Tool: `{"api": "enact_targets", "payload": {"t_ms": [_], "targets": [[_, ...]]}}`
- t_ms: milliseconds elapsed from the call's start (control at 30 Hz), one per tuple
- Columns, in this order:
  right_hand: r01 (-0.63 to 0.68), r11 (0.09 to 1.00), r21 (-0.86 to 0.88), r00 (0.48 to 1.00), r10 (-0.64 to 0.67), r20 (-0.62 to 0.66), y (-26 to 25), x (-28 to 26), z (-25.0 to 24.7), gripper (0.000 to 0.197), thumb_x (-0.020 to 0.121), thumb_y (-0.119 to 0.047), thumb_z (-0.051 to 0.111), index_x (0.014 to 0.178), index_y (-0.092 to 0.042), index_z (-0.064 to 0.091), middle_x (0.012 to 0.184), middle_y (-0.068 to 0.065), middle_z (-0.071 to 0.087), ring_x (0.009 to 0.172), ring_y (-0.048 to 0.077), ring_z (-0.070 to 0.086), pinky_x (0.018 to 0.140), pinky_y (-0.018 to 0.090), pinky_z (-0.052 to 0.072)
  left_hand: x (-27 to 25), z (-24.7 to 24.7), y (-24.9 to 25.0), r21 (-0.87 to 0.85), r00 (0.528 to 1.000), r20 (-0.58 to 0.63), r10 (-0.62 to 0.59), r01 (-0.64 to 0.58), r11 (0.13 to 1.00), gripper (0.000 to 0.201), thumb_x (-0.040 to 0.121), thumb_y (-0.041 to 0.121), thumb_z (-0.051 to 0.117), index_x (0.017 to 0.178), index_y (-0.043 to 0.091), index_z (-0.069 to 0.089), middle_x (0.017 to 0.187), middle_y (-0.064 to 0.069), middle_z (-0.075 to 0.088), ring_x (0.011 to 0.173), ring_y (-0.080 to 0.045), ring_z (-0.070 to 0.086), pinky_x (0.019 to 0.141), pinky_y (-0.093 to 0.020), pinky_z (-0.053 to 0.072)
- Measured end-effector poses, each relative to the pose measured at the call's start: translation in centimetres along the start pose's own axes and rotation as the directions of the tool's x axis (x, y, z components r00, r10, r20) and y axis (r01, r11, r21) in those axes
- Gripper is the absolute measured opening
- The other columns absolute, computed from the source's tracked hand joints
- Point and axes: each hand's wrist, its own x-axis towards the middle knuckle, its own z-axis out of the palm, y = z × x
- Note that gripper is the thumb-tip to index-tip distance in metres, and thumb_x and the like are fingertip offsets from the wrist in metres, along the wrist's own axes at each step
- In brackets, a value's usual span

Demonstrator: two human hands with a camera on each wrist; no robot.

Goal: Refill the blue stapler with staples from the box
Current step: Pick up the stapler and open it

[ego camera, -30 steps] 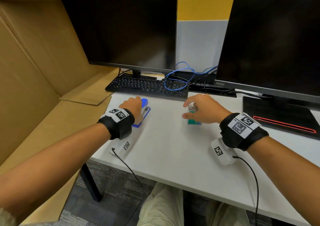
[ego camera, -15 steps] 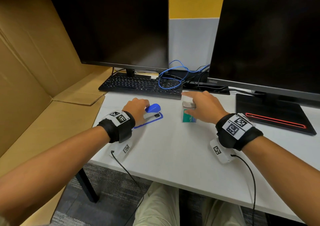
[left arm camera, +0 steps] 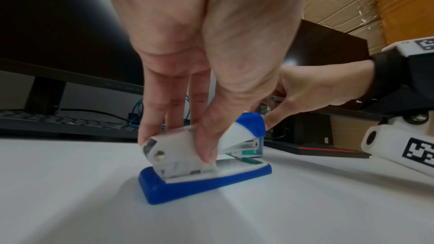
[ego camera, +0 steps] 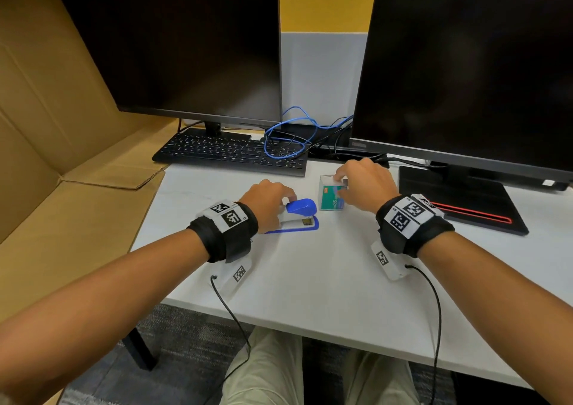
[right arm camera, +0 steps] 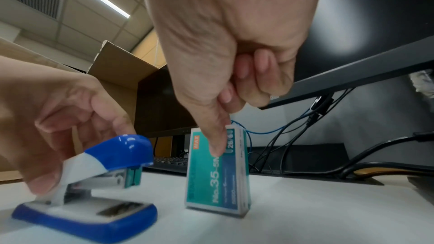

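Note:
The blue and white stapler (ego camera: 299,215) sits on the white desk (ego camera: 310,280) with its nose pointing right and its top arm slightly raised. My left hand (ego camera: 266,199) grips its white rear body between thumb and fingers, as the left wrist view shows on the stapler (left arm camera: 206,155). Just right of it the teal staple box (ego camera: 331,195) stands on end. My right hand (ego camera: 362,184) pinches the box's top. In the right wrist view the thumb lies on the front face of the box (right arm camera: 218,173), with the stapler (right arm camera: 94,183) beside it.
A black keyboard (ego camera: 232,153) and a loop of blue cable (ego camera: 288,137) lie behind the hands. Two dark monitors (ego camera: 173,47) (ego camera: 465,63) stand at the back; the right one's black base (ego camera: 459,206) is near my right wrist. Cardboard (ego camera: 62,125) borders the desk's left side.
My left hand has turned the stapler so its nose points right, toward the box. The right hand has stayed on the box, which now stands more uncovered.

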Motion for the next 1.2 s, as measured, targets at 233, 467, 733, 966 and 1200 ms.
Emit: {"api": "enact_targets", "payload": {"t_ms": [233,467,733,966,1200], "targets": [[0.089,0.996,-0.001,0.98,-0.087,0.177,-0.6,-1.1,-1.5,0.066,0.07,-0.042,0.082,0.128,-0.024,0.057,0.126,0.004,0.057,0.114,0.024,0.052,0.081,0.034,0.046,0.9,-0.3,2.8,-0.023,0.996,0.047,0.078,-0.077,0.997,0.039,0.072,0.032,0.075,0.11,0.023,0.071,0.099,0.001,0.07,0.094,-0.021,0.058,0.086,-0.038,0.052],[0.156,0.987,0.031,0.972,-0.159,0.175,-1.1,-2.7,-3.5,0.062,0.066,-0.04,0.086,0.121,-0.023,0.064,0.118,0.0,0.059,0.109,0.021,0.049,0.082,0.037,0.048,1.4,-0.5,5.8,0.08,0.98,-0.032,0.194,-0.191,0.978,0.029,0.076,0.031,0.068,0.104,0.027,0.074,0.095,-0.002,0.071,0.082,-0.022,0.058,0.064,-0.031,0.042],[0.115,0.986,0.12,0.962,-0.141,0.234,-0.9,-2.9,-2.7,0.043,0.064,-0.045,0.086,0.096,-0.018,0.077,0.092,0.0,0.067,0.085,0.02,0.059,0.078,0.041,0.057,1.4,-1.3,5.4,-0.032,0.969,-0.098,0.228,-0.232,0.972,0.026,0.081,0.018,0.07,0.106,0.015,0.072,0.101,-0.005,0.073,0.084,-0.019,0.059,0.076,-0.03,0.049],[0.096,0.973,0.209,0.957,-0.148,0.249,-1.0,-3.1,-0.4,0.029,0.073,-0.04,0.081,0.097,-0.023,0.08,0.087,-0.006,0.055,0.087,0.016,0.046,0.066,0.031,0.043,1.2,-2.1,4.1,-0.217,0.973,-0.137,0.184,-0.211,0.953,0.026,0.082,0.018,0.072,0.107,0.015,0.068,0.102,-0.004,0.07,0.09,-0.019,0.064,0.082,-0.032,0.055],[0.061,0.979,0.196,0.96,-0.111,0.258,0.5,-3.1,-0.2,0.034,0.074,-0.034,0.081,0.103,-0.019,0.076,0.127,0.003,0.06,0.111,0.027,0.056,0.077,0.033,0.058,0.5,-3.1,1.9,-0.389,0.968,-0.236,0.085,-0.174,0.905,0.025,0.085,0.016,0.068,0.108,0.009,0.064,0.102,-0.008,0.068,0.093,-0.023,0.064,0.078,-0.024,0.051]]}}
